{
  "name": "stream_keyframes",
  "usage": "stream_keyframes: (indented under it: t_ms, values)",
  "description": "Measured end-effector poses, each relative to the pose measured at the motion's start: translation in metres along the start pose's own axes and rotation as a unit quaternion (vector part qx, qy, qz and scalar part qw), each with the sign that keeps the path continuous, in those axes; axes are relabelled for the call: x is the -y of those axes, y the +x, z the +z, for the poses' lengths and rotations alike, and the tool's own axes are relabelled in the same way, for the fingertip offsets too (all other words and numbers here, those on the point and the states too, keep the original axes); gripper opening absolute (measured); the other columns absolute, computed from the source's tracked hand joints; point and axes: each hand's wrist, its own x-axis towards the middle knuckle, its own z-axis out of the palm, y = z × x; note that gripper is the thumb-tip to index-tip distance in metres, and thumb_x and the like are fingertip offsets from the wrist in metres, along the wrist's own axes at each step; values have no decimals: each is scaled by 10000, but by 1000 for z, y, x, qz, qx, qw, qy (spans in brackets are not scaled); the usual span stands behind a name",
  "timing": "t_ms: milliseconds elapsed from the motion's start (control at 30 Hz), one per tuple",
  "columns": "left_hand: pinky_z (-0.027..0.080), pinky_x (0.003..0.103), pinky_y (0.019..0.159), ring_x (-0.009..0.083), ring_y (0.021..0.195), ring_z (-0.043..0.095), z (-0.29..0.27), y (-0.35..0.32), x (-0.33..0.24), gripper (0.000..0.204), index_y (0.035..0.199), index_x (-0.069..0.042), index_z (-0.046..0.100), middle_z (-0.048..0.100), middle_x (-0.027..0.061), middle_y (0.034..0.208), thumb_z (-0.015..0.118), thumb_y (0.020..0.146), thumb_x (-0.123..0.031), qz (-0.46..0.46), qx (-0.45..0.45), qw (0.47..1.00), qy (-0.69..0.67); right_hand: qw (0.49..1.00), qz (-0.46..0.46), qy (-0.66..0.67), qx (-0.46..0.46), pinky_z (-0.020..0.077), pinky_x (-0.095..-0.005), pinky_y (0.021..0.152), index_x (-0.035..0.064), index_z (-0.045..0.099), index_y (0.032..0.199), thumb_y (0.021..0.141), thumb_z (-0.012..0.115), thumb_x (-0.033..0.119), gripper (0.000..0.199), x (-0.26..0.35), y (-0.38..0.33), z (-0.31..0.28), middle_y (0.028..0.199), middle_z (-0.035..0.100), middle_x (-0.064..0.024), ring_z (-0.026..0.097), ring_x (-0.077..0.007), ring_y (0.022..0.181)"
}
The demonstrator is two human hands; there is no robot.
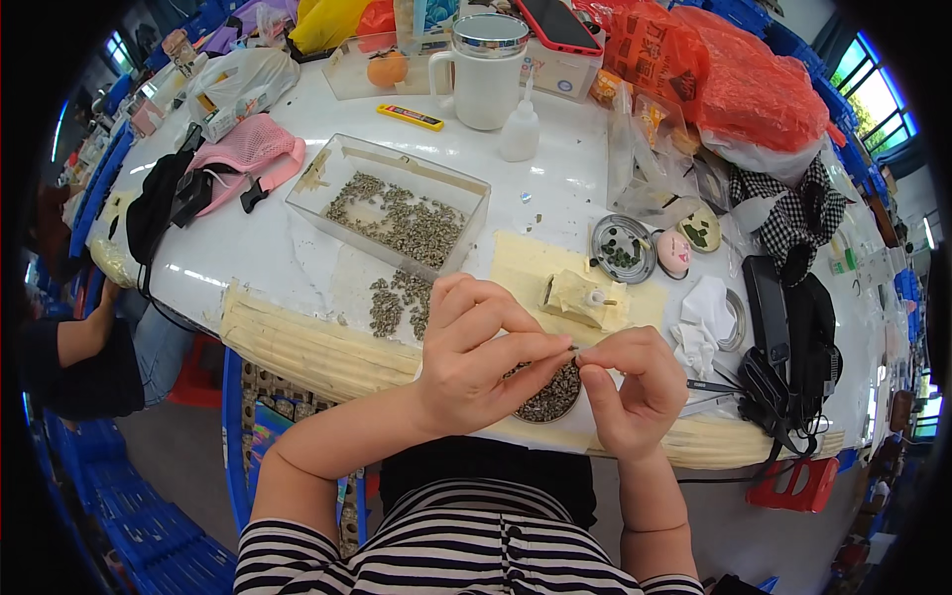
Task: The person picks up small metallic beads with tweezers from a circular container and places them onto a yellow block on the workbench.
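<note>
My left hand (pixel 481 347) and my right hand (pixel 635 385) meet fingertip to fingertip near the table's front edge. Both are closed in a pinch, and what sits between the fingertips is too small to make out. Under them is a round dish of small grey-brown metal parts (pixel 555 399), partly hidden by the hands. A loose pile of similar parts (pixel 389 305) lies beside my left hand. Beyond it stands a clear rectangular box (pixel 327 213) with many more inside. Just past my fingertips, a tape-wrapped block (pixel 573 299) with a small peg rests on yellowish tape.
A white lidded mug (pixel 488 84), a dropper bottle (pixel 520 131) and a yellow box cutter (pixel 410 117) stand or lie farther back. At right are a round metal tin (pixel 623 248), crumpled white tissue (pixel 702 322) and a black bag (pixel 808 332). Another person's arm (pixel 89 332) shows at left.
</note>
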Motion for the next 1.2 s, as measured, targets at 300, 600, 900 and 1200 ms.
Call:
stream_keyframes:
  t_ms: [300,600,900,1200]
  values:
    - [362,331,741,183,803,543,-1,0,1,318,961,-132,781,637,-44,844,869,661,-72,14,-7,1000,-8,1000,11,-14,23,491,-265,627,-8,752,934,817,784,-1,121,-2,2,-1,836,696,-103,648,-178,702]
    - [388,334,746,181,818,537,-1,-1,2,345,992,-159,785,648,-53,882,876,669,-82,20,14,999,-32,973,146,144,109,463,-270,712,-29,683,960,946,658,59,92,-4,0,-3,887,662,-81,586,-153,780]
    - [404,320,739,194,844,535,-2,-1,2,329,981,-165,782,651,-32,914,871,678,-71,15,20,998,-59,973,141,157,92,456,-275,715,-10,673,912,896,717,48,74,-2,0,-6,872,660,-83,580,-150,778]
    - [385,325,733,195,814,554,1,0,0,297,923,-121,768,646,-29,845,851,654,-25,1,-3,1000,9,991,-82,-108,-9,475,-277,580,6,749,949,758,818,1,203,-2,2,5,805,684,-79,612,-197,669]
